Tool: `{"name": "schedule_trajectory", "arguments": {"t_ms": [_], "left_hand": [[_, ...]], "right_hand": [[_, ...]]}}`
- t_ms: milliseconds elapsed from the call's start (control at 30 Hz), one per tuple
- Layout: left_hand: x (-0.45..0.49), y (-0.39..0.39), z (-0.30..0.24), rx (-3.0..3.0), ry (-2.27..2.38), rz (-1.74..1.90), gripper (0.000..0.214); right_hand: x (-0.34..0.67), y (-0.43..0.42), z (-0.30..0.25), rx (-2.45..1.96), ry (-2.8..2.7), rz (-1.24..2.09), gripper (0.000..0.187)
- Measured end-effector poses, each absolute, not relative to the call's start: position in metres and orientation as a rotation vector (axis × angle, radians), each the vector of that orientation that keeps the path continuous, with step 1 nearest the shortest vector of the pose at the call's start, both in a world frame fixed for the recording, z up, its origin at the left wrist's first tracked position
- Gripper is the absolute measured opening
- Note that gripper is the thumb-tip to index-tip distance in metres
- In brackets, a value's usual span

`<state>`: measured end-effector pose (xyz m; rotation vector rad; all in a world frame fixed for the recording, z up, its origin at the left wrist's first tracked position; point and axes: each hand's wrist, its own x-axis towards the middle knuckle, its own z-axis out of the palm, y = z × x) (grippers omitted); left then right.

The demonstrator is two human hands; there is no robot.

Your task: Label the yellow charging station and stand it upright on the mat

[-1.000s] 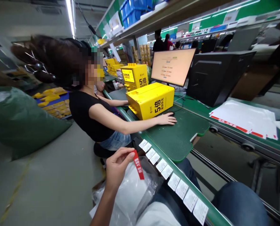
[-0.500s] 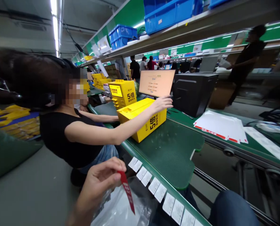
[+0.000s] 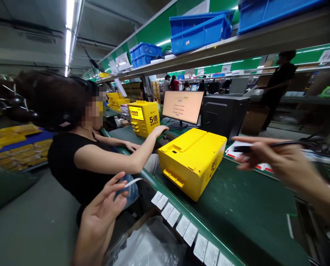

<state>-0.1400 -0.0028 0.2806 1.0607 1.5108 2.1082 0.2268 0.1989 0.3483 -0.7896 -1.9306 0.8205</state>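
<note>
My left hand (image 3: 104,210) is raised at the lower left, fingers loosely apart, with a thin white strip (image 3: 131,182) pinched at the fingertips. My right hand (image 3: 276,159) reaches in from the right above the green mat, blurred, its fingers closed on a black cable plug (image 3: 244,149). A yellow box (image 3: 192,160) lies on the green mat (image 3: 237,207) between my hands, closer to my right hand. A co-worker in a black top (image 3: 70,162) sits at my left, one hand (image 3: 160,129) stretched toward the bench behind the box.
A row of small white labels (image 3: 181,223) lines the bench's front edge. A monitor (image 3: 183,107), a black computer case (image 3: 223,112) and a second upright yellow box (image 3: 144,117) stand behind. Blue bins (image 3: 199,31) sit on the overhead shelf. A clear plastic bag (image 3: 145,247) lies below.
The yellow box has slid along the mat toward me. My right hand has come into view holding a cable plug. The red strip in my left hand now shows as a white strip.
</note>
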Motion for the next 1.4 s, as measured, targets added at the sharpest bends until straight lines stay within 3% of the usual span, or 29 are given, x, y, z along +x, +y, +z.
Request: {"name": "schedule_trajectory", "arguments": {"t_ms": [167, 300, 367, 433, 600, 767, 900, 1033, 1133, 1200, 1300, 1400], "left_hand": [[-0.133, -0.014, 0.281, 0.955, 1.596, 2.059, 0.044], [-0.135, -0.016, 0.271, 0.958, 1.602, 1.958, 0.060], [-0.133, -0.012, 0.270, 1.000, 1.609, 1.957, 0.068], [-0.127, -0.005, 0.274, 1.084, 1.627, 1.988, 0.071], [-0.104, 0.020, 0.292, 1.218, 1.710, 2.041, 0.073], [-0.090, 0.059, 0.288, 1.342, 1.544, 1.985, 0.103], [-0.061, 0.096, 0.283, 1.405, 1.357, 1.806, 0.106], [-0.015, 0.133, 0.281, 1.429, 1.224, 1.794, 0.088], [0.011, 0.154, 0.281, 1.465, 1.363, 2.000, 0.035], [0.019, 0.161, 0.283, 1.510, 1.497, 2.108, 0.013], [0.023, 0.165, 0.286, 1.558, 1.518, 2.104, 0.009], [0.026, 0.168, 0.285, 1.638, 1.395, 2.008, 0.008]], "right_hand": [[0.091, 0.230, 0.317, -0.654, -2.243, 0.801, 0.038], [0.045, 0.252, 0.296, -0.724, -2.418, 0.712, 0.031], [0.051, 0.257, 0.289, -0.735, -2.476, 0.681, 0.052], [0.068, 0.257, 0.287, -0.696, -2.526, 0.665, 0.062], [0.121, 0.232, 0.288, -0.562, -2.568, 0.674, 0.054], [0.189, 0.182, 0.283, -0.641, -2.494, 0.678, 0.052], [0.256, 0.144, 0.297, -0.822, -2.403, 0.806, 0.044], [0.291, 0.142, 0.340, -1.235, -2.288, 0.800, 0.049], [0.289, 0.163, 0.365, -1.206, -2.433, 0.832, 0.034], [0.282, 0.177, 0.370, -1.186, -2.541, 0.990, 0.029], [0.275, 0.188, 0.366, -1.213, -2.641, 1.073, 0.026], [0.271, 0.191, 0.359, -1.203, -2.808, 0.919, 0.025]]}}
